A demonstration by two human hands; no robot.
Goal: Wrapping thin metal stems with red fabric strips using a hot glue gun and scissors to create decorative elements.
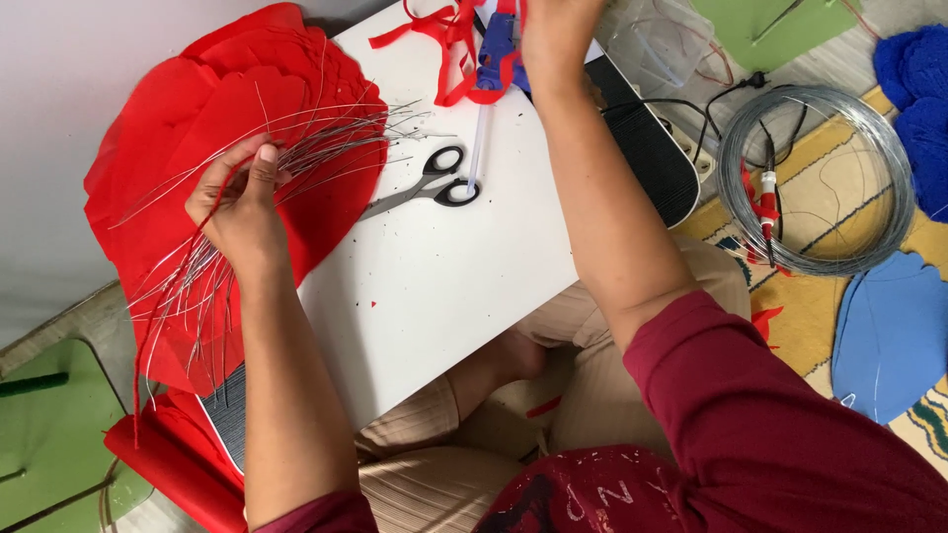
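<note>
My left hand point(242, 197) grips a bundle of thin cut wires point(326, 143) together with a red strip, above a stack of large red paper petals point(197, 109). At the top edge, my right hand point(553, 35) reaches the blue glue gun point(494, 44), among tangled red paper strips point(444, 30). Whether its fingers close on the gun is hidden by the frame edge. Black-handled scissors point(430, 183) lie shut on the white board point(444, 276) between my hands, next to a white glue stick point(478, 138).
A coil of grey wire point(815, 178) with a red-handled tool lies on the patterned rug at the right. Blue petals point(889, 331) and blue material point(913, 69) sit beyond it. A clear plastic box point(657, 39), a black cable and green sheets point(49, 434) are nearby.
</note>
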